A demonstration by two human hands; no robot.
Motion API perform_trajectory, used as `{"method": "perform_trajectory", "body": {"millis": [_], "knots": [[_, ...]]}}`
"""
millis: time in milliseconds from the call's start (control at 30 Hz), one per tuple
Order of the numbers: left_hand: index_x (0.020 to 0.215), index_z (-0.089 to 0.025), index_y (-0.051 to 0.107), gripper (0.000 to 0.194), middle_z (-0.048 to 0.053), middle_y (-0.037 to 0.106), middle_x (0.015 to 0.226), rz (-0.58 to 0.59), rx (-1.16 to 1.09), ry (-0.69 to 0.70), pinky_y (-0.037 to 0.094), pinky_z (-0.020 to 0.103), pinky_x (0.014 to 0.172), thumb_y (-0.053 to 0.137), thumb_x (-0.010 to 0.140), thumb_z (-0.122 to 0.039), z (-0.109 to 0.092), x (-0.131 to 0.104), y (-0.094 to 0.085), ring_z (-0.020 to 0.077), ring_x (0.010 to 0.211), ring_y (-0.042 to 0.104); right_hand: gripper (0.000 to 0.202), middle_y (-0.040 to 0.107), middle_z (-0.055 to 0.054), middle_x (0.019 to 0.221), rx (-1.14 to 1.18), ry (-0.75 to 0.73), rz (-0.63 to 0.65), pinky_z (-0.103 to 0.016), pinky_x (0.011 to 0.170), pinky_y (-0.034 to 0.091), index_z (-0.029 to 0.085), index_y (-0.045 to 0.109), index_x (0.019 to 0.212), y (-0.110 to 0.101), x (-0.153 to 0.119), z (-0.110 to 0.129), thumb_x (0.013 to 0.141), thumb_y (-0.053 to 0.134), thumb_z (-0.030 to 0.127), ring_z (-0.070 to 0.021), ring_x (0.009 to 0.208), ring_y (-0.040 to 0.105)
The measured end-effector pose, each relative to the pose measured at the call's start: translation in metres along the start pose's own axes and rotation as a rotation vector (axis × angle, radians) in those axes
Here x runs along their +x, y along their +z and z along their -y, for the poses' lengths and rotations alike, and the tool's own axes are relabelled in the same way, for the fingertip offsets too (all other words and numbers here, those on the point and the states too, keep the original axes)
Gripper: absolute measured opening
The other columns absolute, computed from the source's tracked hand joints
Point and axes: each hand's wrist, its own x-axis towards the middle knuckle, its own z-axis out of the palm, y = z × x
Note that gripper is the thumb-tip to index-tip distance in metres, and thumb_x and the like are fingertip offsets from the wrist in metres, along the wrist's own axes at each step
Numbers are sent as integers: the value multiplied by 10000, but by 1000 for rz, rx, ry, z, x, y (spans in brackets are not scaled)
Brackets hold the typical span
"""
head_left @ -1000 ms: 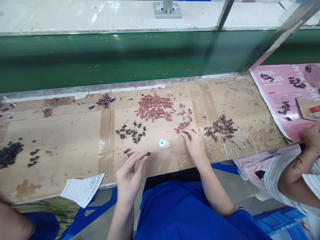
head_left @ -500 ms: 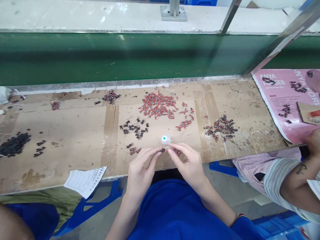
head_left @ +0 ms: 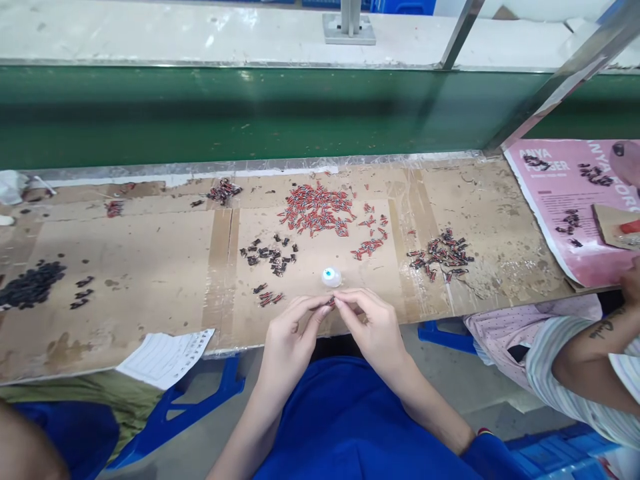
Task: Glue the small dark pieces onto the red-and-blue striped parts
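Note:
My left hand (head_left: 294, 328) and my right hand (head_left: 373, 323) meet at the fingertips over the near edge of the cardboard-covered bench. Pinched between them is a tiny black and red part (head_left: 331, 302), mostly hidden by the fingers. Just beyond the fingertips stands a small translucent white bottle (head_left: 331, 277) with a blue spot on top. A large heap of red and silver parts (head_left: 317, 208) lies farther back. Left of the bottle are scattered black pieces (head_left: 273, 255), and close to my left hand a few red and black parts (head_left: 271, 298).
Black and red parts (head_left: 444, 253) form a pile to the right. Black pieces (head_left: 34, 283) are heaped far left, near a paper sheet (head_left: 167, 359) on the front edge. A pink printed sheet (head_left: 565, 247) and a co-worker's arm (head_left: 590, 360) are at the right; a green belt (head_left: 240, 120) runs behind.
My fingertips have come closer together, and the black and red pieces that were slightly apart now meet. My left hand has shifted a little right. The paper sheet at left has moved slightly.

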Motion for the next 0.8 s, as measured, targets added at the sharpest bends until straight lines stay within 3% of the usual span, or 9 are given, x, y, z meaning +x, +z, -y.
{"method": "perform_trajectory", "body": {"millis": [267,400,533,667,800], "knots": [[925,-196,744,168,64,766,927,15,-105,-155,594,306,832,647,856,-313,-1,-1,5,192,883,721,151,784,-63,968,97,33,-25,-360,859,606,249,769,937,-1,-1,-5,898,631,203,-206,935,737],[882,-189,740,170,56,765,873,29,-156,-172,599,283,770,648,837,-325,-6,1,5,183,820,719,120,784,-44,913,389,184,31,-322,781,627,248,783,878,-2,2,-9,865,697,331,-184,866,750],[837,-184,739,225,61,761,818,61,-175,-206,606,288,723,660,823,-394,-6,0,1,193,768,721,244,782,-27,826,551,294,108,-334,751,638,237,782,811,-1,4,-13,765,769,476,-192,816,756],[882,-197,739,237,64,762,864,72,1,-150,593,311,765,611,868,-395,11,-1,-16,199,820,712,258,780,-49,883,399,254,16,-316,687,633,229,779,907,0,3,-20,751,796,434,-186,758,741],[938,-256,742,181,61,742,949,-107,413,27,516,435,916,588,898,-342,46,-4,-43,253,973,648,279,744,-81,1015,85,96,-119,-357,730,619,254,754,1021,2,9,-41,765,797,356,-226,899,705]]}}
